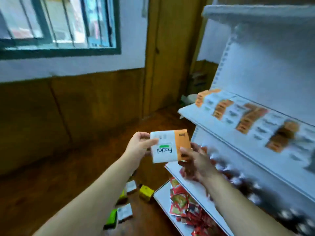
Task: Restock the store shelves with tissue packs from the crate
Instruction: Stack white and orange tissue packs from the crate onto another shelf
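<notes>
A white and orange tissue pack [167, 145] marked "Facial" is held up in front of me with both hands. My left hand [139, 147] pinches its left edge, thumb on the front. My right hand [194, 161] grips its orange right side. To the right stands a white shelf unit [226, 138]. Its middle shelf carries several matching orange and white tissue packs [250, 116] lying in rows. The crate is not in view.
Red sachets [180, 201] lie heaped on the lowest shelf, and blurred dark items sit on the shelf above them. Yellow, green and white packs [129, 201] are scattered on the brown wooden floor beneath my arms. A window and a wooden door lie ahead.
</notes>
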### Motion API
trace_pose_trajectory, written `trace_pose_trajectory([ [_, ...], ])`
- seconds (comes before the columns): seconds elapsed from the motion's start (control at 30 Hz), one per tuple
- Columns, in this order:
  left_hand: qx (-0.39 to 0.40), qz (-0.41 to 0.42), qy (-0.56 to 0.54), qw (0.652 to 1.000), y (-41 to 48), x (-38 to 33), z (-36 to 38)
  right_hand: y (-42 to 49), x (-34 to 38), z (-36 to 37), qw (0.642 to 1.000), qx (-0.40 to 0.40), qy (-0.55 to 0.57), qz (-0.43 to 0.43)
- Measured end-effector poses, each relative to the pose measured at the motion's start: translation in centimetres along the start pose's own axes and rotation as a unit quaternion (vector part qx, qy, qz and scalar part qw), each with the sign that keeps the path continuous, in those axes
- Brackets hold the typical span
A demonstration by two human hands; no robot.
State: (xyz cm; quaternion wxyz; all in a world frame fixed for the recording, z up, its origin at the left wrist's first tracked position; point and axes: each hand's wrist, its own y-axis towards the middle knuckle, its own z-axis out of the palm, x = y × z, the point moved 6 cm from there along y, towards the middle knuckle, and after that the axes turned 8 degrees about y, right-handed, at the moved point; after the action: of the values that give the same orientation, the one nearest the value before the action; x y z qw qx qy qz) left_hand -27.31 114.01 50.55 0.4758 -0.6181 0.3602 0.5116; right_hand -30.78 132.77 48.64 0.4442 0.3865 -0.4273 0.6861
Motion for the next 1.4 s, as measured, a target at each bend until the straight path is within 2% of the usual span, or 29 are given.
trace_pose_trajectory([
  [0.13, 0.071, 0.024, 0.010, 0.997, 0.7, -3.9, 11.6, -3.0, 6.6, -9.1, 0.992, -0.100, -0.003, -0.081],
  [0.3, 0.202, 0.047, 0.006, 0.978, -0.2, -5.9, 23.7, -7.3, 11.8, -18.8, 0.963, -0.221, -0.036, -0.150],
  [0.47, 0.321, 0.094, 0.155, 0.929, -1.8, -6.4, 32.8, -10.0, 14.5, -26.1, 0.940, -0.302, -0.057, -0.149],
  [0.57, 0.362, 0.133, 0.190, 0.903, -2.2, -7.1, 36.5, -10.1, 15.6, -29.1, 0.927, -0.338, -0.051, -0.155],
  [0.67, 0.336, 0.184, 0.207, 0.900, -1.1, -8.0, 38.5, -9.1, 15.8, -31.3, 0.912, -0.380, -0.023, -0.150],
  [0.73, 0.300, 0.259, 0.282, 0.873, 0.2, -8.7, 39.6, -7.8, 15.9, -32.5, 0.904, -0.401, -0.005, -0.147],
  [0.83, 0.262, 0.373, 0.400, 0.795, 1.5, -9.4, 40.6, -5.7, 16.3, -33.5, 0.899, -0.417, -0.013, -0.135],
  [0.93, 0.227, 0.441, 0.499, 0.711, 3.0, -9.6, 41.4, -4.4, 16.7, -33.9, 0.890, -0.436, -0.037, -0.129],
  [1.07, 0.200, 0.499, 0.586, 0.606, 4.9, -9.3, 42.7, -4.1, 17.2, -33.7, 0.867, -0.458, -0.164, -0.109],
  [1.13, 0.201, 0.503, 0.595, 0.594, 5.5, -9.0, 43.2, -3.8, 17.1, -33.4, 0.867, -0.440, -0.211, -0.099],
  [1.23, 0.223, 0.488, 0.576, 0.616, 6.0, -8.5, 43.7, -3.4, 17.1, -33.3, 0.860, -0.428, -0.261, -0.093],
  [1.4, 0.220, 0.506, 0.582, 0.597, 6.0, -8.7, 44.4, -3.1, 17.2, -34.0, 0.840, -0.440, -0.307, -0.076],
])
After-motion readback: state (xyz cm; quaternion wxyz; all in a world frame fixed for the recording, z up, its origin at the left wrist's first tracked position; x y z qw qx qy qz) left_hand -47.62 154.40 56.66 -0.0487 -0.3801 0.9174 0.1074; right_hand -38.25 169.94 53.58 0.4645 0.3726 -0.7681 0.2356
